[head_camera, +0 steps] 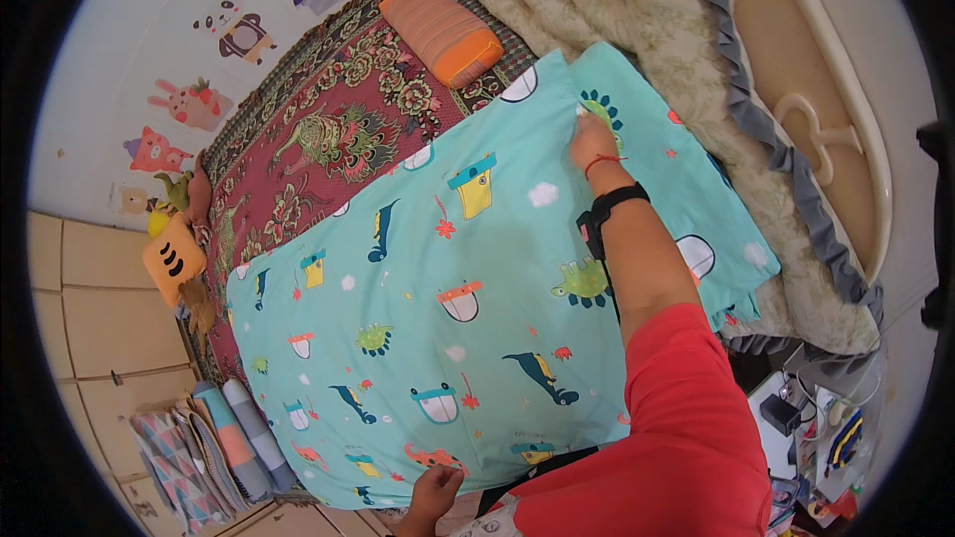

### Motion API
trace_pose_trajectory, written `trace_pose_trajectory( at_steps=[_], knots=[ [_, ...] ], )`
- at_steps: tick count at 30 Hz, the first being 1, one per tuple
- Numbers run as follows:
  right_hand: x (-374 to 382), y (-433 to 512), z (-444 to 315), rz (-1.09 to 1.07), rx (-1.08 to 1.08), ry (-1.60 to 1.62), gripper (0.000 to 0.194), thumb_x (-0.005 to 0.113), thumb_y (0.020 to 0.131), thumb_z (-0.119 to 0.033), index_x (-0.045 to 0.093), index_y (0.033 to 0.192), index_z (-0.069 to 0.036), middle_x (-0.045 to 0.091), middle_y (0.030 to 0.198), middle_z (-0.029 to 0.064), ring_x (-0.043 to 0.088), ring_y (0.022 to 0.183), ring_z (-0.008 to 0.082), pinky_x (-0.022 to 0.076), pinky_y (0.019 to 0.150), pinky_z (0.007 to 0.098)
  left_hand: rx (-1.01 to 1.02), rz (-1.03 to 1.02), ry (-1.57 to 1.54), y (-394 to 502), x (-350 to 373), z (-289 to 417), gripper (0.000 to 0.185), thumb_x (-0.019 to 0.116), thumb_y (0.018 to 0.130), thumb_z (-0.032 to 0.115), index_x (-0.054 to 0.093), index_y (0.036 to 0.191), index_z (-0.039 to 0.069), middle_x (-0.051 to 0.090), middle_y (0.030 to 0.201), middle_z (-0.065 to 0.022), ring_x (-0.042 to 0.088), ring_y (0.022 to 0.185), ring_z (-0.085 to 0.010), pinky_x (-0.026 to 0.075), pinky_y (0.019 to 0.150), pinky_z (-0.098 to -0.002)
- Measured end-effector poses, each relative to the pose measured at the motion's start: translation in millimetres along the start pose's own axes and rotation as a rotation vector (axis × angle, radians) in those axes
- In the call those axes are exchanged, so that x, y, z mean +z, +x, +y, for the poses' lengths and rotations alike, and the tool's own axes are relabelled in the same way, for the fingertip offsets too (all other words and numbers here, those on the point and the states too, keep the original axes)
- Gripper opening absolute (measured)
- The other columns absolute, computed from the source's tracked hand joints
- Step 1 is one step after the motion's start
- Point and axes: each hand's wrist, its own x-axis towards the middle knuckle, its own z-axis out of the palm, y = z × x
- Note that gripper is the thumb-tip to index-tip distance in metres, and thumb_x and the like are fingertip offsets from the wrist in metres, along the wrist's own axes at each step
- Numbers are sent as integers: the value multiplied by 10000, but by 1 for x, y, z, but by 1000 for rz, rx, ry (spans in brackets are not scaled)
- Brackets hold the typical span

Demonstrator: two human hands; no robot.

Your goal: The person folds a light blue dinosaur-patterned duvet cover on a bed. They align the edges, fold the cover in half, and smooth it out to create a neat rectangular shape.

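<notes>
A turquoise printed cloth point(485, 253), patterned with dinosaurs and cars, is spread broadly over the bed. My right hand point(595, 136) pinches this cloth near its far right part, beside a folded section point(694, 186). A red string and a black strap circle that wrist and forearm. At the near edge, low in the picture, my left hand point(438, 491) touches the cloth with curled fingers; whether fabric is between them is not plain. Under the cloth lies a dark red floral bedcover point(336, 134).
An orange striped bolster point(440, 33) lies beyond the cloth. A beige quilt point(634, 7) borders the right side, by a cream bed rail point(835, 67). Rolled and folded textiles point(216, 447) and an orange cushion point(175, 257) are at left. A cluttered surface point(809, 425) stands lower right.
</notes>
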Motion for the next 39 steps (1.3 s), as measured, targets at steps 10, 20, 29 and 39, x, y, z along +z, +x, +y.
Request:
trace_pose_trajectory(
  at_steps=[10, 20, 29, 39],
  knots=[
    [-14, 34, 1, -61, 405, 95, 320, 658, 774, -280, 671, 1013, -68, 629, 1007, 175, 593, 946, 322, 462, 863, 357, 10, 3, -196, 23, 6, -13, 163, 663, 862, 148, 637, 877, -11, 636, 747, -14, 562, 675, -63, 454, 613, -219],
    [-43, 0, -52, -157, 266, 755, 283, 808, 651, -154, 602, 806, -37, 604, 794, 30, 539, 680, 123, 457, 640, 263, 201, 101, 54, 34, -19, 39, 178, 678, 844, 170, 642, 853, -4, 635, 719, -54, 575, 655, -106, 468, 613, -254],
    [-143, -249, -203, -588, -630, 693, 159, 688, 700, -27, 584, 816, -56, 565, 778, 49, 553, 676, 210, 461, 603, 300, 1040, 485, -201, 11, -20, 151, 820, 769, 690, -36, 327, 1373, 70, 339, 1382, -157, 574, 1025, -207, 528, 762, -315],
    [-227, -412, -248, -172, -591, 467, 201, 684, 682, -44, 659, 862, -129, 530, 906, 55, 513, 833, 265, 411, 722, 370, 1209, 139, 189, -73, -71, 119, 324, 684, 610, -97, 631, 897, 43, 638, 875, -89, 605, 797, -227, 482, 686, -320]
  ],
)
